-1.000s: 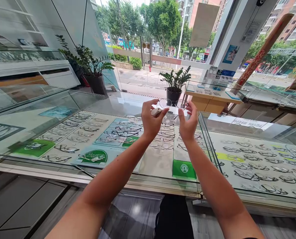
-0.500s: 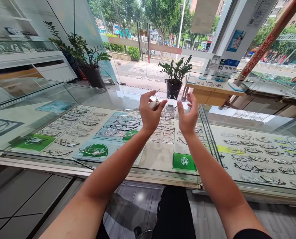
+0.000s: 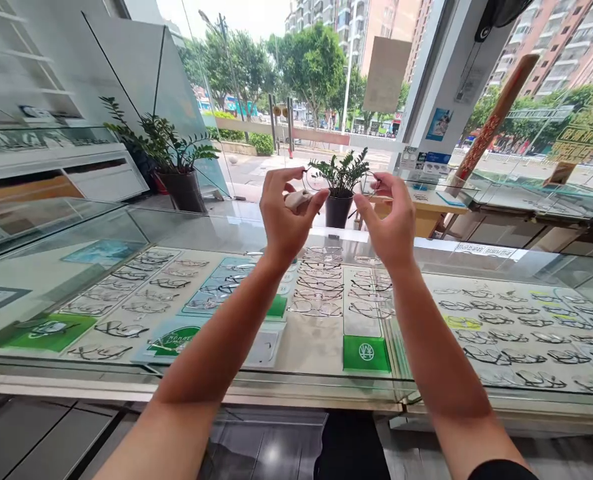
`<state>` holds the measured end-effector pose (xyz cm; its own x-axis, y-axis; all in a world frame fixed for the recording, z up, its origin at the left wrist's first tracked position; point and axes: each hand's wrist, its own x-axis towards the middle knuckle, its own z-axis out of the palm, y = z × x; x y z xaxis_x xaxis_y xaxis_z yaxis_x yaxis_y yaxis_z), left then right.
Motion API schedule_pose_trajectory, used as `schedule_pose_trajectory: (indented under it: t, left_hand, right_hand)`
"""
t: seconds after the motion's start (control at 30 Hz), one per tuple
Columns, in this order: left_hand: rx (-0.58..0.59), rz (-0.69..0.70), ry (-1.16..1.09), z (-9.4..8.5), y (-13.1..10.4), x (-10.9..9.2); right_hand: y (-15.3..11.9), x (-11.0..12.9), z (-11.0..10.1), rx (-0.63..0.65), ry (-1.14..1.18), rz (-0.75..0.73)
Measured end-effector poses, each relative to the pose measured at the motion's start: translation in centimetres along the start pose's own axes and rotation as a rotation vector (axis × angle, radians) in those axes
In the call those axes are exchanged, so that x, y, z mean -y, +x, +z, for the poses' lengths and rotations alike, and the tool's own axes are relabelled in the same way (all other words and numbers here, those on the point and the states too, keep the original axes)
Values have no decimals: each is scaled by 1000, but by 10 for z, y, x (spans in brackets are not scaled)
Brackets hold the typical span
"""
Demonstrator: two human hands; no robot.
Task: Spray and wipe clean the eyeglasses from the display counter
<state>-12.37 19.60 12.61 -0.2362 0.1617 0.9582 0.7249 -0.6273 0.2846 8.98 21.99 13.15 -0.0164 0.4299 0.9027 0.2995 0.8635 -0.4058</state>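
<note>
A pair of thin-rimmed eyeglasses (image 3: 312, 183) is held up above the glass counter, spanning the gap between my two hands. My left hand (image 3: 287, 207) grips the left side of the frame with its fingertips. A crumpled whitish cloth (image 3: 296, 199) is tucked in that same hand. At the other side, my right hand (image 3: 389, 213) pinches the right end of the glasses with thumb and fingers. The lenses are clear, with the small potted plant (image 3: 339, 175) showing behind them. How the temples are folded is hard to make out.
Below my hands the glass display case (image 3: 306, 347) holds rows of eyeglasses and green cards (image 3: 366, 353). Another glass case section (image 3: 526, 273) adjoins on the right. A larger potted plant (image 3: 179, 190) stands at back left, before the shop window.
My view has tilted upward, so the counter sits lower in the picture. Both hands have moved slightly apart and raised the glasses in front of the small plant.
</note>
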Motion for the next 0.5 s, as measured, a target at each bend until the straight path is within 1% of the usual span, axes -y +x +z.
schedule_pose_trajectory:
  t: [0.07, 0.1, 0.17, 0.3, 0.4, 0.5]
  left_hand:
    - [25, 36, -36, -3, 27, -12]
    - [38, 55, -46, -6, 37, -19]
    - [51, 92, -43, -13, 48, -31]
    - [53, 141, 28, -28, 47, -46]
    - [71, 163, 61, -37, 43, -50]
    - [85, 164, 101, -42, 41, -54]
  right_hand:
    - [19, 14, -14, -26, -1, -29]
    - [24, 21, -20, -44, -3, -29]
    - [27, 31, -30, -66, 5, -31]
    - [21, 43, -39, -35, 35, -49]
    - [17, 46, -41, -2, 25, -45]
    - [15, 49, -41, 2, -9, -41]
